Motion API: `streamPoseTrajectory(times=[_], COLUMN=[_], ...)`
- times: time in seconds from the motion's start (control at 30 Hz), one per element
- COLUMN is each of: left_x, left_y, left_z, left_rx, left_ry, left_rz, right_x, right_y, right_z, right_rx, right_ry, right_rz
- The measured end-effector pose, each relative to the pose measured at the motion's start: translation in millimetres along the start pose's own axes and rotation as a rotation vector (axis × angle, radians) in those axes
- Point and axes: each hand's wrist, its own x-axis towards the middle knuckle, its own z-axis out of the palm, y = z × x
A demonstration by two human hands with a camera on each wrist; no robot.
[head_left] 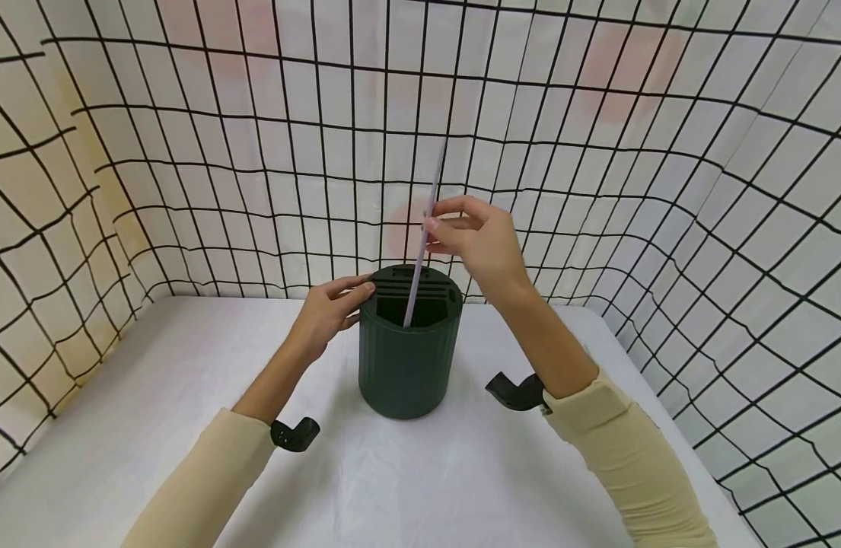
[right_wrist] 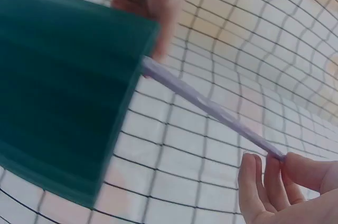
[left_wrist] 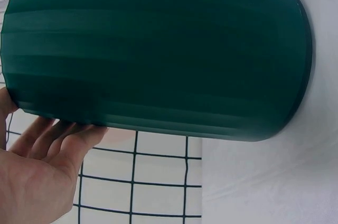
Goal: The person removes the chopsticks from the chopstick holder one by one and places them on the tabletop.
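Observation:
A dark green ribbed holder (head_left: 408, 365) with a slotted top and a larger opening at its near side stands upright on the white table. My left hand (head_left: 329, 310) holds its left side near the rim; in the left wrist view the fingers (left_wrist: 63, 138) lie against the ribbed wall. Between the thumb and fingers of my right hand (head_left: 485, 242) is a thin pale purple stick (head_left: 427, 221), pinched partway along. It slants up to the right, its lower end inside the holder's larger opening. In the right wrist view the stick (right_wrist: 211, 109) runs from the rim to the fingertips.
Black wire grid panels (head_left: 338, 152) rise behind the table and along both sides, backed by pale cloth. The white table surface (head_left: 406, 487) spreads around the holder. Each forearm wears a black wrist mount (head_left: 295, 434) near the cuff.

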Motion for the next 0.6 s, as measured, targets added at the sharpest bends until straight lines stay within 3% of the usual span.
streamPoseTrajectory(times=[0.23,0.33,0.6], left_x=[-0.7,-0.8,0.4], left_y=[-1.0,-1.0,-1.6], left_z=[-0.2,-0.1,0.0], left_rx=[0.001,0.002,0.011], left_ry=[-0.001,-0.005,-0.004], left_rz=[0.004,0.009,0.008], right_x=[0.5,-1.8,-15.0], right_y=[-25,-32,-19], right_z=[-25,-39,-81], right_rx=[0.151,0.168,0.139], right_ry=[0.100,0.131,0.162], right_rz=[-0.074,-0.089,-0.028])
